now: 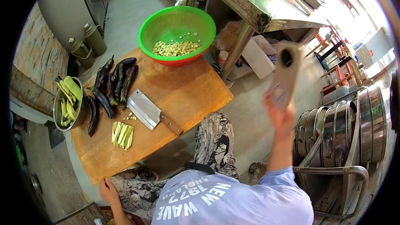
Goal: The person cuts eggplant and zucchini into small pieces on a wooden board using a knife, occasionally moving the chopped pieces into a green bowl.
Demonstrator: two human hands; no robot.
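My right hand (280,114) is raised off to the right of the board and grips a flat tan paddle-shaped board (285,75) with a dark hole near its top; it is blurred. Down at the lower left, my left hand (107,190) rests on my knee just below the wooden cutting board's (183,96) near edge, holding nothing. A cleaver (150,111) lies flat on the board's middle. Beside it is a small pile of pale green peeled strips (122,134). Several dark eggplants (111,85) lie at the board's left.
A green basin (176,35) with pale diced pieces sits at the board's far edge. A metal pot (68,103) of green strips stands left of the board. A steel table (254,4) is behind, stacked metal pans (350,125) on a rack at right, two thermoses (85,43) by the wall.
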